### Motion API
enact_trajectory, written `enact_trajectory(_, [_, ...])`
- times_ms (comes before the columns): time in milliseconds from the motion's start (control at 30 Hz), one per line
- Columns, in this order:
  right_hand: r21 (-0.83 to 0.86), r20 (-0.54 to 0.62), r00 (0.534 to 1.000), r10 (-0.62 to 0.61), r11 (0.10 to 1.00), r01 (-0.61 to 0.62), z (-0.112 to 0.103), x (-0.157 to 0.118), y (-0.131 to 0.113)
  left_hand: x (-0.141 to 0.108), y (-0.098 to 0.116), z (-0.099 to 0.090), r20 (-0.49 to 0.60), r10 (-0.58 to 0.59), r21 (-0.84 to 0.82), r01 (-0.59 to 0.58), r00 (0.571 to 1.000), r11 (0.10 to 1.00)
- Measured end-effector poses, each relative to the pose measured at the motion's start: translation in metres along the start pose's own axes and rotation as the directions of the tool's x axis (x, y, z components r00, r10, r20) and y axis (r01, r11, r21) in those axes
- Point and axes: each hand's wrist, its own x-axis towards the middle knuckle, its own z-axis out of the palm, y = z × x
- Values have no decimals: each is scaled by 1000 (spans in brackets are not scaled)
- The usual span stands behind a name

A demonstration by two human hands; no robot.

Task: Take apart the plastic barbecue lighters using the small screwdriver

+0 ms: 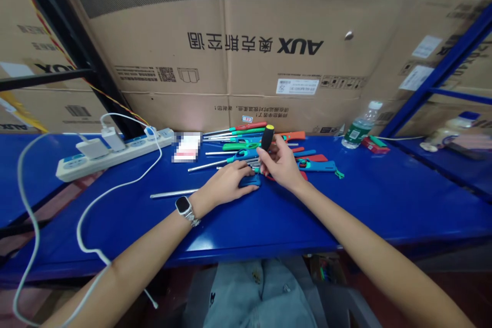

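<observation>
My right hand [283, 163] is closed around a screwdriver [268, 137] with a black handle and a yellow end cap. It stands nearly upright, handle up; its tip is hidden. My left hand [229, 183] grips a blue long-nosed lighter [250, 181] against the table, and a metal tube [169, 194] sticks out to the left beyond the wrist. Behind both hands lies a loose pile of similar lighters, among them a red one [251, 126], an orange one [294, 135] and a blue one [318, 165] with a green end piece.
On the left of the blue table [365, 210] is a white power strip [115, 156] with plugs and a trailing white cable [82, 215]. A water bottle [361, 125] and a small red box [374, 145] stand right. A large cardboard panel [238, 72] closes off the back.
</observation>
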Motion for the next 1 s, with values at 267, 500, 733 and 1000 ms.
enact_trajectory(267, [2, -6, 1000, -13, 1000, 13, -2, -15, 3, -11, 2, 0, -25, -20, -54, 18, 1000, 998])
enact_trajectory(500, [8, 23, 999, -26, 1000, 26, 3, -14, 2, -11, 2, 2, -22, -24, -61, 22, 999, 998])
enact_trajectory(733, [-49, 51, 998, -47, 998, 49, 2, -13, -1, -11, 4, 0, -22, -34, -77, 32, 999, 996])
enact_trajectory(1000, [-78, 58, 997, -54, 995, 59, -1, -13, -1, -11, 2, 2, -14, -44, -85, 42, 999, 996])
